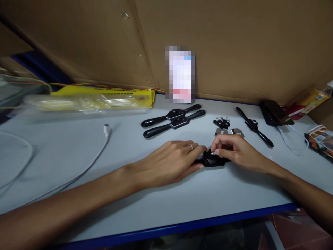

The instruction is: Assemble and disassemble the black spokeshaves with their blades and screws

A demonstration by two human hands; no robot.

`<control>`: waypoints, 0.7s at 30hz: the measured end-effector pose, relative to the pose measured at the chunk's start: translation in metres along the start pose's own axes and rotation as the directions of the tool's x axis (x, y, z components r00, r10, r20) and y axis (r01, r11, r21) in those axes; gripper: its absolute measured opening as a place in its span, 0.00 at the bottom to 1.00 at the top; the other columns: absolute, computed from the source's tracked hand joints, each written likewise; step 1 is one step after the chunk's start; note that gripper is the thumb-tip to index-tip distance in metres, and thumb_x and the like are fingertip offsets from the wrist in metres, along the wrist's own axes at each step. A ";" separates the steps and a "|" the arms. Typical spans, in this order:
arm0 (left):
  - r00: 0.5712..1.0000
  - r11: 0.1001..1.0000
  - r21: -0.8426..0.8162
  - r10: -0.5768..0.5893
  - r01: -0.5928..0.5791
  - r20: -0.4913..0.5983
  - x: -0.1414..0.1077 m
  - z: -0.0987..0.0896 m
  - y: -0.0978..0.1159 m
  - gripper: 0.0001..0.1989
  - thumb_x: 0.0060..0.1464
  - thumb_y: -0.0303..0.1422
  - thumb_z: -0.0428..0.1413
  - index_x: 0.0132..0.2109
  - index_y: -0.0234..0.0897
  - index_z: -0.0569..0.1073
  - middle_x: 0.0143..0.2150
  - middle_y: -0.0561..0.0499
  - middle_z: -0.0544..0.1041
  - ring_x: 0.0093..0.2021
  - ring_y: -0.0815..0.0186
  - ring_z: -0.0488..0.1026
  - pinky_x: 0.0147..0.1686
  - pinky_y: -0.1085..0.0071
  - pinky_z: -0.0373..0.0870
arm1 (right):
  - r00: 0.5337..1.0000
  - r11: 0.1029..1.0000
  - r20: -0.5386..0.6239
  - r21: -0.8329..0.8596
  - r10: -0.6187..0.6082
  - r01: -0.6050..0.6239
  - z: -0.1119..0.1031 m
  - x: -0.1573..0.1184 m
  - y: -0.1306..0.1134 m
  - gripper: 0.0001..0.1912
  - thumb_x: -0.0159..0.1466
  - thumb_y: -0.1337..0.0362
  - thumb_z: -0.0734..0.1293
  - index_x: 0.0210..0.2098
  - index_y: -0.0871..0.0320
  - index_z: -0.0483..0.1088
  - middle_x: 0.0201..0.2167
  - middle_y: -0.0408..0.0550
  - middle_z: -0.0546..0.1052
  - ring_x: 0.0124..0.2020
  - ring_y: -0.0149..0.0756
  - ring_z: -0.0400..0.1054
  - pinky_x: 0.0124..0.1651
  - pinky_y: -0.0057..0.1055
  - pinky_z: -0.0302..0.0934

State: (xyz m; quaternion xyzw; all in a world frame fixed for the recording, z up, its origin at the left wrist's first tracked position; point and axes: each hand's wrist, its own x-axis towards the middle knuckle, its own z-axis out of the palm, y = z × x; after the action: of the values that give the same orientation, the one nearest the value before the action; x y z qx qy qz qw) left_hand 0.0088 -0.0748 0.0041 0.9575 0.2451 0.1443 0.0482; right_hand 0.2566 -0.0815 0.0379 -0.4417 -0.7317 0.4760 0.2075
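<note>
A black spokeshave [213,161] lies on the table between my hands. My left hand [173,161], a ring on one finger, is closed around its left handle. My right hand [235,152] pinches a small silver screw [212,153] at the middle of the spokeshave; the fingertips partly hide it. Just behind my right hand are two flat steel blades, one blade [221,131] left of the other blade [237,132]. Black cap pieces [222,123] with silver screws [227,118] lie behind them.
Two black spokeshave bodies [174,121] lie side by side at the back; another spokeshave [254,126] is at right. A blurred screen [181,74] leans against the cardboard wall [234,45]. A white cable [96,159] and clear plastic packaging [88,104] are at left, a black device [275,113] at right.
</note>
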 end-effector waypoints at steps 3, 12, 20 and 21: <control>1.000 1.000 0.010 0.011 -0.011 0.010 0.000 0.000 0.000 0.19 0.75 0.42 0.41 0.54 0.35 0.70 0.37 0.49 0.77 0.32 0.63 0.75 0.33 0.67 0.69 | 0.999 1.000 0.035 0.004 -0.003 0.003 -0.001 0.000 -0.001 0.04 0.67 0.68 0.64 0.35 0.56 0.71 0.25 0.39 0.68 0.28 0.31 0.61 0.32 0.30 0.55; 0.999 1.000 -0.006 0.030 -0.030 0.014 0.001 -0.002 0.000 0.20 0.75 0.41 0.42 0.56 0.36 0.73 0.37 0.49 0.77 0.32 0.64 0.74 0.33 0.68 0.70 | 0.996 0.953 -0.042 -0.297 -0.083 0.067 0.010 -0.007 -0.005 0.07 0.68 0.70 0.64 0.43 0.55 0.73 0.24 0.38 0.71 0.26 0.32 0.62 0.34 0.32 0.54; 0.999 0.999 0.031 0.045 -0.045 -0.016 0.001 0.000 0.000 0.20 0.75 0.41 0.42 0.55 0.35 0.74 0.35 0.49 0.76 0.31 0.65 0.74 0.32 0.68 0.70 | 0.986 0.858 -0.005 -0.494 -0.165 0.141 0.000 -0.008 0.000 0.11 0.71 0.66 0.66 0.49 0.55 0.78 0.43 0.51 0.78 0.42 0.40 0.71 0.46 0.38 0.61; 0.999 0.998 0.037 0.047 -0.047 -0.013 0.001 0.000 0.000 0.20 0.75 0.41 0.42 0.56 0.35 0.74 0.35 0.49 0.76 0.31 0.64 0.74 0.31 0.68 0.70 | 0.987 0.864 0.000 -0.483 -0.161 0.141 -0.001 -0.008 0.000 0.11 0.70 0.66 0.66 0.49 0.55 0.78 0.43 0.50 0.79 0.42 0.39 0.72 0.46 0.38 0.61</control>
State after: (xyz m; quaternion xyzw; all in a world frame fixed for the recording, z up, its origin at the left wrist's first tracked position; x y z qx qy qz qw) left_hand 0.0094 -0.0741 0.0046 0.9626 0.2255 0.1476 0.0255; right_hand 0.2610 -0.0876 0.0391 -0.4303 -0.8549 0.2523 0.1423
